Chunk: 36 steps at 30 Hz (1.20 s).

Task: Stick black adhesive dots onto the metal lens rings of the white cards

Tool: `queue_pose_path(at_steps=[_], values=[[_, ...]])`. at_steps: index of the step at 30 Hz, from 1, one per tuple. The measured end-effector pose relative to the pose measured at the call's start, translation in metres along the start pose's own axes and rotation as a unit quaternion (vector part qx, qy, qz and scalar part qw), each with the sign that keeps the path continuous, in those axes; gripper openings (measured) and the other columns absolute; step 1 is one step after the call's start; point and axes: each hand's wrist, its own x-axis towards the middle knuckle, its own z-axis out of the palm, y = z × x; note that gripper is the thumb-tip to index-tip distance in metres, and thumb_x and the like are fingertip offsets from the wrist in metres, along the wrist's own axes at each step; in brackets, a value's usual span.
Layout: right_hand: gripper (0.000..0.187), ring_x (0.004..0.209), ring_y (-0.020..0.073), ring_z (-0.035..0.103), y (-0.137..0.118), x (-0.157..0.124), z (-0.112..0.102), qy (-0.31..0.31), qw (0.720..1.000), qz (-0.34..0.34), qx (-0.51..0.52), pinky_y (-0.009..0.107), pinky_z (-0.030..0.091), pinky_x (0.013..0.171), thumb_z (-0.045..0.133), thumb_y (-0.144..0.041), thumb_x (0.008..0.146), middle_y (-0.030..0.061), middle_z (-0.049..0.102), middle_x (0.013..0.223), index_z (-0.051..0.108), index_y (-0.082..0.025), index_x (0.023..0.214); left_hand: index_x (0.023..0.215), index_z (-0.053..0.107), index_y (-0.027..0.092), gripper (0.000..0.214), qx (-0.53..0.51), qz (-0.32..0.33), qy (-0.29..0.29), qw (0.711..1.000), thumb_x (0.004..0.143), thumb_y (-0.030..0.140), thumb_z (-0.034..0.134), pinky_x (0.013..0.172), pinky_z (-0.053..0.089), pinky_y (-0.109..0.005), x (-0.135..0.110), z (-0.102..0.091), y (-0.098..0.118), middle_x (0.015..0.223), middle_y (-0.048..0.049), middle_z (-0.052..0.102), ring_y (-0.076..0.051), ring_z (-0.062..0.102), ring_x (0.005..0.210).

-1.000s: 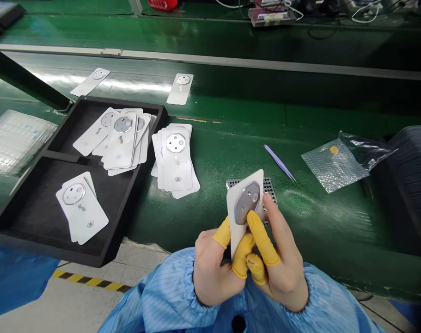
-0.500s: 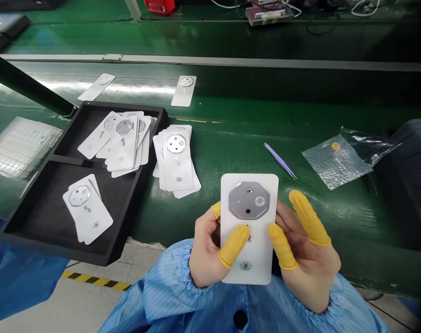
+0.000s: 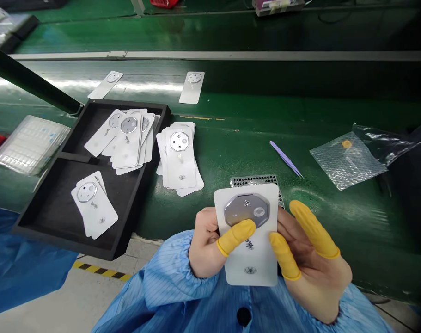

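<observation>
A white phone back cover with a grey octagonal camera panel is held upright in front of me. My left hand grips its left side, the thumb in a yellow finger cot pressing on the lower edge of the camera panel. At the right edge, my right hand pinches the cover between its yellow-cotted thumb and fingers behind it; its index finger stands raised, off the cover. Behind the cover, partly hidden, lies a clear sheet of small black dots. Purple tweezers rest on the bench beyond my right hand.
Left of me, a black divided tray holds several covers. Beside it is a stack of covers. Two single covers lie farther back, one a back cover. Bubble wrap with an orange piece lies right; clear plastic trays sit far left.
My left thumb has slid up onto the camera panel, and the cover has tilted slightly. The sheet of black dots has come into sight behind it. The view has shifted a little.
</observation>
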Motion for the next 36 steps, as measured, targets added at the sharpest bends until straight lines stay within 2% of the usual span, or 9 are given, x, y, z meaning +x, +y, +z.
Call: queue_pose_path(at_steps=[3, 8, 12, 18, 22, 27, 31, 33, 36], values=[[0.055, 0.102, 0.0188, 0.067, 0.003, 0.000, -0.002, -0.012, 1.000, 0.016, -0.007, 0.031, 0.057, 0.091, 0.058, -0.006, 0.084, -0.0007, 0.064, 0.121, 0.051, -0.031, 0.132, 0.057, 0.063, 0.017, 0.028, 0.017, 0.006, 0.003, 1.000, 0.079, 0.032, 0.066, 0.043, 0.046, -0.025, 0.004, -0.002, -0.002, 0.054, -0.0019, 0.061, -0.013, 0.054, 0.047], [0.053, 0.101, 0.0203, 0.068, 0.006, 0.006, 0.001, 0.014, 0.999, 0.039, 0.024, 0.036, 0.060, 0.086, 0.059, -0.007, 0.085, 0.0024, 0.067, 0.118, 0.050, -0.029, 0.133, 0.075, 0.068, 0.016, 0.019, 0.019, -0.038, -0.037, 0.998, 0.084, 0.032, 0.062, 0.047, 0.051, -0.023, 0.007, -0.003, -0.003, 0.065, -0.0036, 0.067, -0.013, 0.059, 0.052], [0.052, 0.099, 0.0205, 0.069, 0.004, 0.009, 0.004, 0.018, 0.999, 0.028, 0.035, 0.036, 0.061, 0.083, 0.059, -0.007, 0.084, 0.0019, 0.068, 0.115, 0.052, -0.030, 0.131, 0.070, 0.064, 0.015, 0.021, 0.052, 0.009, -0.008, 0.999, 0.084, 0.031, 0.061, 0.044, 0.046, -0.021, 0.006, -0.001, -0.005, 0.059, -0.0019, 0.062, -0.011, 0.053, 0.047], [0.054, 0.101, 0.0196, 0.068, 0.005, 0.008, 0.004, 0.007, 0.998, 0.033, 0.059, 0.034, 0.060, 0.087, 0.059, -0.003, 0.082, 0.0002, 0.068, 0.115, 0.054, -0.030, 0.129, 0.047, 0.046, 0.016, 0.044, 0.066, 0.101, 0.059, 0.991, 0.080, 0.040, 0.062, 0.040, 0.038, -0.021, 0.008, 0.006, -0.005, 0.042, 0.0014, 0.042, -0.009, 0.041, 0.042], [0.053, 0.100, 0.0214, 0.068, 0.005, 0.006, 0.004, 0.000, 0.997, 0.042, 0.065, 0.036, 0.061, 0.084, 0.059, -0.003, 0.082, 0.0016, 0.067, 0.117, 0.055, -0.030, 0.128, 0.047, 0.044, 0.016, 0.042, 0.022, 0.053, 0.070, 0.996, 0.078, 0.036, 0.065, 0.037, 0.031, -0.020, 0.004, 0.011, -0.009, 0.042, 0.0027, 0.039, -0.006, 0.033, 0.040], [0.051, 0.099, 0.0192, 0.068, 0.010, 0.002, 0.006, -0.019, 0.997, 0.046, 0.060, 0.033, 0.061, 0.083, 0.057, -0.006, 0.084, 0.0021, 0.067, 0.118, 0.053, -0.030, 0.129, 0.050, 0.049, 0.014, 0.043, -0.011, -0.011, 0.057, 0.998, 0.074, 0.043, 0.069, 0.035, 0.031, -0.018, 0.005, 0.007, -0.014, 0.043, 0.0022, 0.044, -0.005, 0.035, 0.038], [0.045, 0.112, 0.0217, 0.062, 0.043, 0.042, -0.018, -0.058, 0.992, -0.011, -0.109, 0.043, 0.055, 0.093, 0.052, -0.017, 0.090, 0.0072, 0.062, 0.125, 0.048, -0.025, 0.134, 0.078, 0.062, 0.012, 0.032, 0.021, -0.169, -0.084, 0.982, 0.077, 0.044, 0.067, 0.046, 0.050, -0.024, 0.024, -0.018, -0.016, 0.064, -0.0055, 0.067, -0.014, 0.060, 0.050], [0.034, 0.123, 0.0282, 0.052, 0.068, 0.079, -0.039, -0.042, 0.950, -0.083, -0.299, 0.052, 0.046, 0.102, 0.054, -0.024, 0.089, 0.0120, 0.056, 0.132, 0.059, -0.019, 0.122, 0.099, 0.059, 0.012, 0.038, 0.080, -0.204, -0.141, 0.965, 0.077, 0.041, 0.068, 0.051, 0.054, -0.029, 0.036, -0.036, -0.019, 0.079, -0.0096, 0.071, -0.019, 0.067, 0.061], [0.036, 0.128, 0.0402, 0.042, 0.104, 0.130, -0.064, -0.074, 0.864, -0.096, -0.489, 0.062, 0.040, 0.101, 0.058, -0.029, 0.085, 0.0209, 0.046, 0.139, 0.063, -0.008, 0.114, 0.123, 0.047, 0.011, 0.057, 0.236, -0.138, -0.152, 0.950, 0.076, 0.035, 0.070, 0.054, 0.055, -0.031, 0.047, -0.060, -0.028, 0.090, -0.0119, 0.072, -0.023, 0.070, 0.071]])
